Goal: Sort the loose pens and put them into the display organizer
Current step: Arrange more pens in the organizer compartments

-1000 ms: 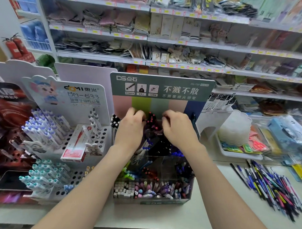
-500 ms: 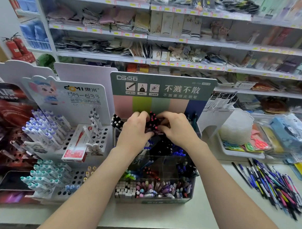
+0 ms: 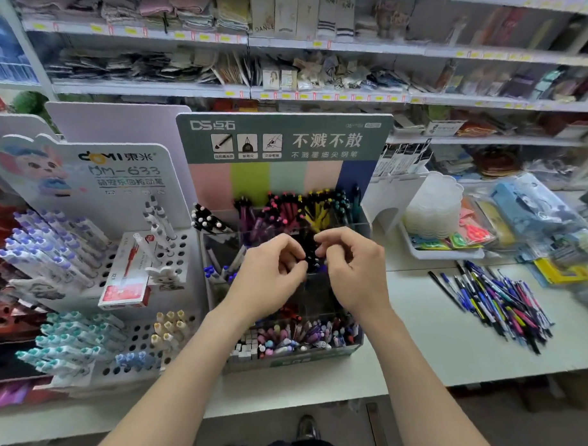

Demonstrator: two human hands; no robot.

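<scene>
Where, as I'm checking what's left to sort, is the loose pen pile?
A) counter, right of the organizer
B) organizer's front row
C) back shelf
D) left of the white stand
A: the loose pens lie spread on the counter right of the display organizer, where the left hand and right hand pinch dark pens.

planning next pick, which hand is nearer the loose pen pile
Right. Both hold dark pens over the organizer; the right hand is left of the loose pen pile, the left hand farther left.
</scene>
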